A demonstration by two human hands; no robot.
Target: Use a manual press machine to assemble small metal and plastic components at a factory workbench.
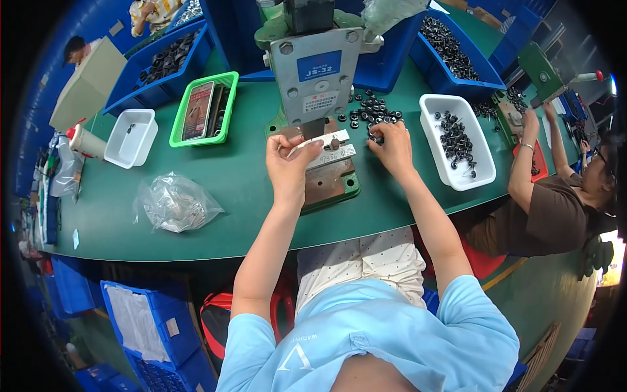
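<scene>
My left hand (285, 159) pinches a small flat pale metal strip (302, 146) at the fixture block (330, 153) of a grey bench press (312, 72). My right hand (390, 145) reaches to the right of the press and its fingertips close on a small black ring part (377, 138) at the edge of a loose pile of black ring parts (372, 111) on the green table (241, 176). The press base plate (330, 186) is rusty brown and lies between my forearms.
A white tray (480, 173) with black parts stands right of my hand; a blue bin (457, 81) of parts is behind it. A green basket (204, 110), a white tray (130, 137) and a clear plastic bag (175, 204) lie left. Another person (555, 202) works at the right.
</scene>
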